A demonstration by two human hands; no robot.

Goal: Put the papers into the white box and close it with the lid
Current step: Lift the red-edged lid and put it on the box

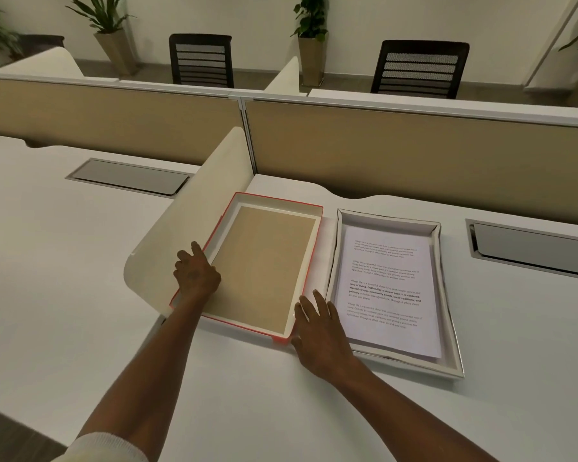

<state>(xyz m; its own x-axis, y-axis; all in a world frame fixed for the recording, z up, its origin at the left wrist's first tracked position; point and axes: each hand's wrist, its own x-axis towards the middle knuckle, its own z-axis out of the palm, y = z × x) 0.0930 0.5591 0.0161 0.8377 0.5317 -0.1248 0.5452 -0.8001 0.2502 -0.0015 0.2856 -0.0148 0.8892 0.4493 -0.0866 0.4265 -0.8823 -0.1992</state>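
From the head camera, a shallow white cardboard box [447, 328] lies open on the white table [64, 295], right of centre. A stack of white printed papers [387, 291] already lies flat inside it, its near right corner riding up on the box's near wall. Just beside the box on its left lies the lid [264, 265], a shallow rectangular tray with red outer walls, a white inner rim and a tan cardboard inside, turned open side up. Its left long side sits against a curved cream divider panel [194, 221] that stands on the table.

The left hand [196, 273] rests on the lid's left long wall, fingers curled over the edge in a loose hold. The right hand [321, 331] lies flat with its fingers spread, pressed against the lid's near right corner in the gap between lid and box; whether it touches the box cannot be told. It grips nothing. Both forearms reach in from the table's near edge. Two black mesh chairs [201, 61] and potted plants [309, 38] stand beyond the tan partition [414, 155].
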